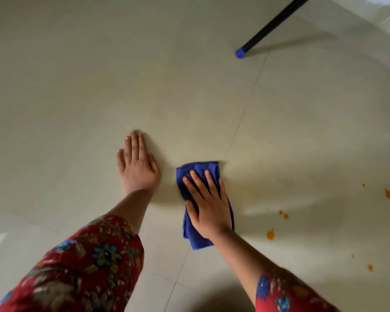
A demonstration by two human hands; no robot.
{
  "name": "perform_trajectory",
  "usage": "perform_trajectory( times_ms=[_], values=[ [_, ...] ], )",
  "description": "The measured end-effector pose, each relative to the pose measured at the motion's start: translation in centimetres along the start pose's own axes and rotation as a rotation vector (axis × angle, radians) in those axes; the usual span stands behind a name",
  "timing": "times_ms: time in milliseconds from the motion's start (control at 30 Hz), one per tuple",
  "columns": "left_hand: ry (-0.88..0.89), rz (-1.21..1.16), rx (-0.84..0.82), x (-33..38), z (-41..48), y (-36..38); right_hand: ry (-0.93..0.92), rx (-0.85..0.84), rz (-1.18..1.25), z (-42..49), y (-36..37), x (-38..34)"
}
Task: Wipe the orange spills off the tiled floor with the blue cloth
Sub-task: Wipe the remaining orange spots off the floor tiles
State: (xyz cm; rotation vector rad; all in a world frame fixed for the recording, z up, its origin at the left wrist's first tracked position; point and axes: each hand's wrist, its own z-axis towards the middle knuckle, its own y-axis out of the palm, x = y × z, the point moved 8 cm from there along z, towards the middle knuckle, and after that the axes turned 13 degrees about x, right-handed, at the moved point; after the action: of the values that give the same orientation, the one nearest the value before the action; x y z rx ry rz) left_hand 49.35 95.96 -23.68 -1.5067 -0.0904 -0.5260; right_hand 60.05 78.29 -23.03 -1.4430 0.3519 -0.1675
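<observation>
The right hand (208,206) is pressing the cloth (199,168) flat on the floor (77,86), fingers (197,182) straight and slightly spread over it. The left hand (137,163) is lying flat beside it, fingers together, while the spills (270,234) are sitting to the right, apart from the cloth.

The tiled floor (189,91) is smooth, pale and glossy, throwing back soft glare near the top right corner, with thin grout lines between the tiles. The blue cloth (198,170) looks like soft matt woven fabric, creased and folded, and the sleeve (88,262) is thin red printed cloth with flowers. The dark pole (273,25) has a slick sheen, its blue end cap (241,52) plastic-looking, and the orange spills (270,234) lie wet and shiny.
</observation>
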Motion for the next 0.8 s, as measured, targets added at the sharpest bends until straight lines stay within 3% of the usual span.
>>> perform_trajectory(
  times_ms=[167, 367, 500, 700, 800],
  values=[
    [0.017, -0.019, 0.012, 0.1, -0.1, -0.2, 0.068, 0.019, 0.034, 0.1, -0.1, 0.7],
    [0.043, -0.111, 0.062, 0.2, -0.3, -0.7, 0.338, 0.178, -0.011, 0.3, -0.3, 3.4],
    [0.063, -0.117, 0.032, 0.7, -3.1, -0.9, 0.298, 0.187, 0.000, 2.0, 0.0, 3.6],
    [0.122, -0.098, -0.023, 2.9, -20.3, -0.9, 0.189, 0.112, -0.013, 3.6, 0.2, 3.2],
    [0.070, -0.058, -0.002, 2.1, -22.8, -1.2, 0.127, 0.109, 0.005, 4.1, 0.1, 2.7]
  ],
)
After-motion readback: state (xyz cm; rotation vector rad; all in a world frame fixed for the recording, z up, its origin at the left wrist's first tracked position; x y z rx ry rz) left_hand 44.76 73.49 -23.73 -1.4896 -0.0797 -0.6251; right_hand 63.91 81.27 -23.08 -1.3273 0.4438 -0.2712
